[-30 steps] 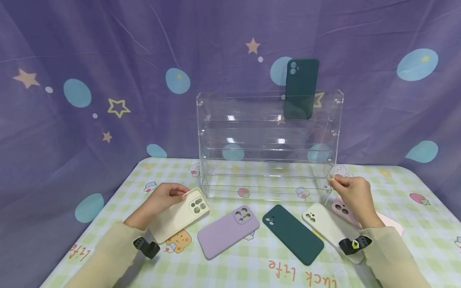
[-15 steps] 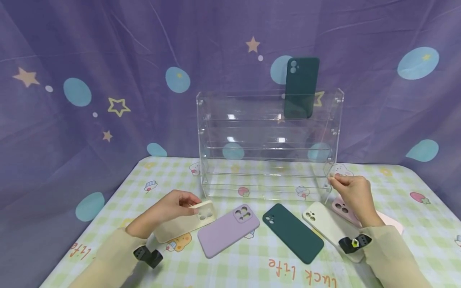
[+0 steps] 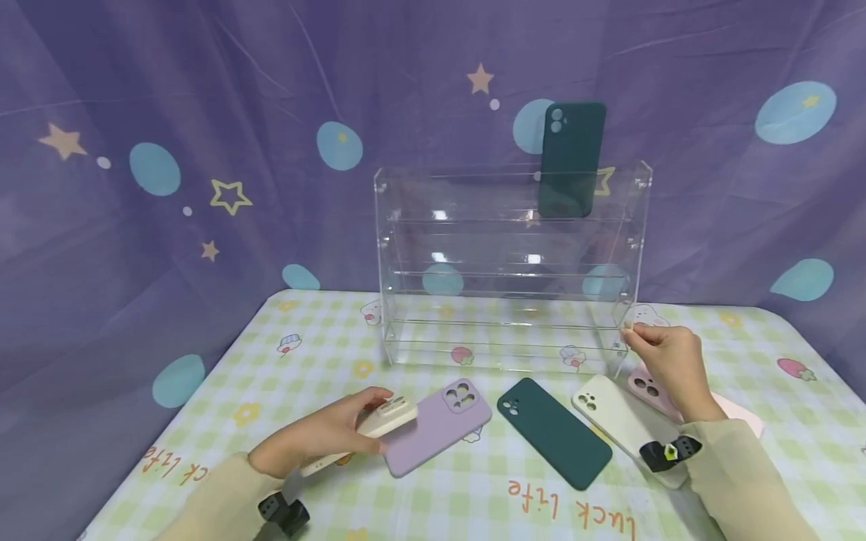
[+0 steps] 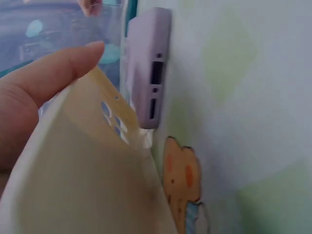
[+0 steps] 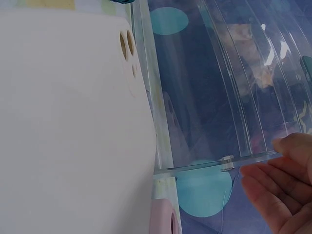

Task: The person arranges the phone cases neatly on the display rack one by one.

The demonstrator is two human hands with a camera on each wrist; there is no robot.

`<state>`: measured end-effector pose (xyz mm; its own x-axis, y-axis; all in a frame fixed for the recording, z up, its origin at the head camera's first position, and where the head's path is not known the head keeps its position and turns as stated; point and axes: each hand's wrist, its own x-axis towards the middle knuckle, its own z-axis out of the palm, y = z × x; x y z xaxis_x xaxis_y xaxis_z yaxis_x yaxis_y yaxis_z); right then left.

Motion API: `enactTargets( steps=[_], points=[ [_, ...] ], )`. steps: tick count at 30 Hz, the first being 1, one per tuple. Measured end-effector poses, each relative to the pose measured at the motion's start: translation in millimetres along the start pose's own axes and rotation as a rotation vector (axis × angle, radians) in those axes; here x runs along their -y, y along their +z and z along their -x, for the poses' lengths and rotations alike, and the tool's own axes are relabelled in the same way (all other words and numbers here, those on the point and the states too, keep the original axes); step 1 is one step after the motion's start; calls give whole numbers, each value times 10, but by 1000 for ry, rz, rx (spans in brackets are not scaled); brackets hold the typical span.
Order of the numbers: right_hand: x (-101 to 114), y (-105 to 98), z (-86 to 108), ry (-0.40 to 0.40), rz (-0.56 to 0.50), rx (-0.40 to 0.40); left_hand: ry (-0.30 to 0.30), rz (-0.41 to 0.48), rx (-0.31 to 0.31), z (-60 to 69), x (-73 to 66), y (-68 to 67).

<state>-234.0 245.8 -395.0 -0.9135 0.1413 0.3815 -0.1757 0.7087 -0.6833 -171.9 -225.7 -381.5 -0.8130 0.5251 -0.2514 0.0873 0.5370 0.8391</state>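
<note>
My left hand grips a cream phone case by its long sides, thumb on the near edge. The case is tipped up on its side, and its camera cutouts show in the left wrist view on the case's inner face. Beside it lies a lilac phone case, its left end partly covered in the head view. My right hand pinches the right side panel of a clear acrylic display rack between thumb and fingers. A dark green phone case stands upright in the rack's top tier, toward the right.
On the checked tablecloth lie another dark green phone case, a white phone case and a pink phone case partly under my right hand. A purple patterned curtain hangs behind the rack.
My left hand has moved right and toward me, tilting the cream phone case from nearly flat onto its side. My right hand keeps its hold on the rack. The head view has shifted slightly.
</note>
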Motion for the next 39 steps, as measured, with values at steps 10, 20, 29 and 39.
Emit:
enactTargets(
  steps=[10, 20, 29, 39],
  points=[
    [7, -13, 1, 11, 0, 3, -63, -175, -187, -88, 53, 94],
    [15, 9, -3, -1, -10, -6, -50, -141, -205, -217, 169, -32],
    [18, 10, -5, -3, 12, -19, -84, -19, -125, -219, 23, -268],
    [19, 1, 5, 5, -4, -7, -39, 163, -2, -256, -214, -448]
  ],
)
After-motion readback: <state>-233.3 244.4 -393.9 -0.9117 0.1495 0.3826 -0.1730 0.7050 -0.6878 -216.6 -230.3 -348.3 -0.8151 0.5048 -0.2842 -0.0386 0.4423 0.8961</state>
